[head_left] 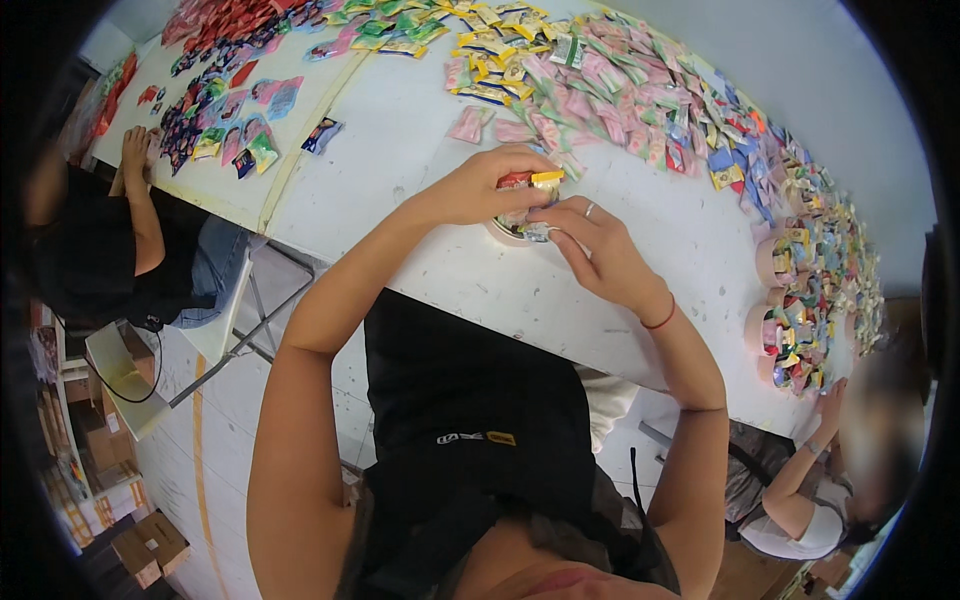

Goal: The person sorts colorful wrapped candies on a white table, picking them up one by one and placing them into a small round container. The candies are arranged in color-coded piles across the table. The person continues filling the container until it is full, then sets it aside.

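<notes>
In front of me on the white table stands a small pale pink box (509,236) with wrapped candies in it. My left hand (485,188) curls over its top, closed on candies there; a red packet and a yellow-topped packet (546,180) show beside its fingers. My right hand (605,250), with a ring and a red wrist cord, pinches a small silvery candy packet (537,232) at the box's right side. My hands hide much of the box. Just beyond them lie pink-and-green wrapped candies (470,124).
A long heap of pink candies (610,90) and yellow packets (495,50) covers the table's far side. Filled pink boxes (765,335) stand at right, near another person's hand (828,405). At left, a person's hand (136,150) rests by dark packets (185,130). A dark blue packet (321,135) lies alone.
</notes>
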The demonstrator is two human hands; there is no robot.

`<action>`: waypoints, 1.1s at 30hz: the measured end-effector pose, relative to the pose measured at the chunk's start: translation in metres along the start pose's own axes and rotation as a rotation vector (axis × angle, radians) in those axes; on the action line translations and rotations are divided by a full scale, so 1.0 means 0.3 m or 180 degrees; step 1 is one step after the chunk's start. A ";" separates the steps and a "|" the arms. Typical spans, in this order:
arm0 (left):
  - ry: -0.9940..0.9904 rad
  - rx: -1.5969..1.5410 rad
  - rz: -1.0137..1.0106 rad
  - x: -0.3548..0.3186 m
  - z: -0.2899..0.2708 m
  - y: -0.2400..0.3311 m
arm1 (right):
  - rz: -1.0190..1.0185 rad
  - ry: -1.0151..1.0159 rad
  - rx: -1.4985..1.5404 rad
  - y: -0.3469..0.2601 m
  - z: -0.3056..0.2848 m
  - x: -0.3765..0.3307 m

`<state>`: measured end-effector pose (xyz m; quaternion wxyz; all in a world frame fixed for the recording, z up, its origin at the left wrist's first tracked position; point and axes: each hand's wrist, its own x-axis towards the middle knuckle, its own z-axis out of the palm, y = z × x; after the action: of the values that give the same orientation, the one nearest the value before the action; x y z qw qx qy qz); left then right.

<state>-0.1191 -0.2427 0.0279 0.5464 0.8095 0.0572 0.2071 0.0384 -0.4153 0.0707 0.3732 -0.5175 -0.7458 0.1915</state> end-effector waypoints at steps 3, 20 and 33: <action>0.0103 -0.0115 0.0211 -0.015 -0.016 0.033 | 0.0248 0.0195 -0.0130 -0.007 0.030 0.037; 0.1342 0.0856 -0.0185 -0.352 0.151 0.162 | 0.0833 0.0960 -0.1486 -0.064 -0.013 -0.301; 0.2554 0.0161 -0.0492 -0.431 0.198 0.103 | 0.1325 0.2433 -0.2559 0.044 -0.304 -0.451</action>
<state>-0.2170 -0.3474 0.0017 0.4746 0.6709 0.3316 0.4633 0.1406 -0.5430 0.0723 0.3446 -0.7860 -0.4554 -0.2369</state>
